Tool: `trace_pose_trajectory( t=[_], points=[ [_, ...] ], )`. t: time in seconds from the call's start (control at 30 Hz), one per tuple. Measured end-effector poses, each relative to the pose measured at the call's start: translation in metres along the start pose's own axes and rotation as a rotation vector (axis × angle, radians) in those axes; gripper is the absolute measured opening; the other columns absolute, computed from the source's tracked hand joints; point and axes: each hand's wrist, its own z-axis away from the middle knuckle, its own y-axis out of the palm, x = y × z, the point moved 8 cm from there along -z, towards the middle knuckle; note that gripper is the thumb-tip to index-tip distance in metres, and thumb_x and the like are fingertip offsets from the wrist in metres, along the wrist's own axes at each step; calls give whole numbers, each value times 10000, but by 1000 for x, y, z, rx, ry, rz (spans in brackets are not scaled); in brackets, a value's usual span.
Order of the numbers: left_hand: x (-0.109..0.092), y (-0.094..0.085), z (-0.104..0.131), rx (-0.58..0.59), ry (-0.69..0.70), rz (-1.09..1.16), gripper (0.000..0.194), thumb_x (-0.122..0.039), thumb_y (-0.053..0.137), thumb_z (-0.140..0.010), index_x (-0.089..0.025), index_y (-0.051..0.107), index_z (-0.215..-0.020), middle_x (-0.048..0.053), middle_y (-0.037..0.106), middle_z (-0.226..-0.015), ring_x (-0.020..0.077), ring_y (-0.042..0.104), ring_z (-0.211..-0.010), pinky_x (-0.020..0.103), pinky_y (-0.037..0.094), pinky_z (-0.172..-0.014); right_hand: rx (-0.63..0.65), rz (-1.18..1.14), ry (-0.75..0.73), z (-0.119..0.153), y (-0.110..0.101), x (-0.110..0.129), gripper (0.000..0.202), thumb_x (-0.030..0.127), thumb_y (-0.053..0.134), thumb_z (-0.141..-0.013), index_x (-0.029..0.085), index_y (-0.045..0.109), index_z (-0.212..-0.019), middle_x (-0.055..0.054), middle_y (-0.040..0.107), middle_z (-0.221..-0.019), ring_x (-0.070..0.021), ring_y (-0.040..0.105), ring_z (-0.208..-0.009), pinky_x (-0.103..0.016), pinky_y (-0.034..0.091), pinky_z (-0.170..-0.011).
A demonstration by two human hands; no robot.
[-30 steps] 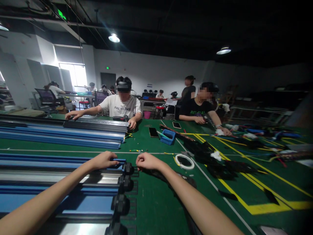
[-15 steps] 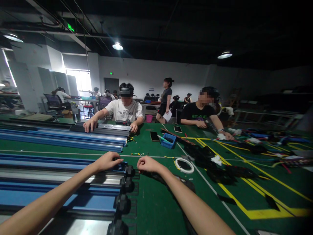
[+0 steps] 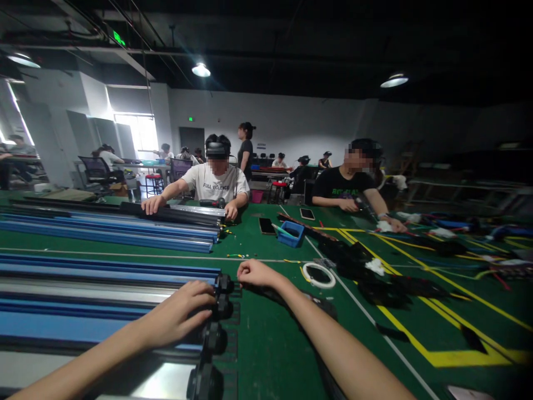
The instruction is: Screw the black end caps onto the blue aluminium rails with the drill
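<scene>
My left hand (image 3: 181,312) lies over the ends of the blue and silver metal profiles (image 3: 62,328), its thumb apart from its bent fingers, the fingertips near the black hex-shaped end fittings (image 3: 215,338). No held object shows in it. My right hand (image 3: 257,273) is curled closed beside the farthest black fitting (image 3: 225,283); what its fingers hold, if anything, is hidden. Beneath my right forearm lies a dark tool (image 3: 322,304), mostly covered, whose kind I cannot make out.
Across the green table (image 3: 270,344), a co-worker in white (image 3: 214,180) handles more profiles (image 3: 137,230). Another in black (image 3: 341,186) holds a dark tool near cables. A blue bin (image 3: 291,234), phones (image 3: 266,225), a white ring-shaped coil (image 3: 318,275) and black pieces (image 3: 383,283) lie about.
My left hand has come nearer to me along the row of fittings. My right hand stays curled by the farthest one. A person in the background has walked left.
</scene>
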Motion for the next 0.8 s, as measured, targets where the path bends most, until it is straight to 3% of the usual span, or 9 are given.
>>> trace_pose_trajectory(
  t=[0.13, 0.3, 0.43, 0.53, 0.8],
  points=[
    [9, 0, 0, -15, -24, -23, 336, -305, 453, -1016, -296, 624, -1306, 108, 631, -1254, 263, 623, -1133, 405, 516, -992, -6, -18, -6, 1, -1, 2, 250, 374, 648, -983, 135, 673, -1053, -41, 699, -977, -155, 680, -818, -333, 590, -742],
    [16, 4, 4, 49, -78, -42, 438, -252, 439, -998, -314, 549, -1418, 99, 609, -1300, 244, 678, -1049, 360, 545, -927, -19, -76, -42, 2, -4, 6, 198, 334, 675, -954, 136, 673, -938, -12, 702, -840, -134, 663, -717, -290, 554, -677],
    [23, 10, 11, 145, -105, -26, 499, -230, 409, -1013, -325, 459, -1500, 70, 629, -1376, 253, 643, -1214, 368, 501, -1020, -34, -136, -61, 2, -5, 7, 55, 201, 659, -858, 150, 678, -847, -20, 729, -761, -139, 668, -685, -238, 489, -616],
    [26, 13, 13, 185, -96, 8, 530, -240, 415, -1023, -330, 393, -1545, 46, 575, -1492, 244, 587, -1326, 375, 452, -1097, -33, -169, -57, 1, -5, 9, 58, 188, 624, -800, 159, 674, -808, -26, 737, -730, -152, 675, -674, -237, 483, -610],
    [17, 8, 14, 194, -17, 24, 526, -206, 440, -991, -309, 434, -1507, 60, 621, -1412, 252, 623, -1244, 366, 467, -1048, -35, -169, -61, 5, -7, 16, 87, 223, 614, -761, 159, 666, -791, -34, 732, -723, -157, 665, -667, -245, 478, -620]
  ],
)
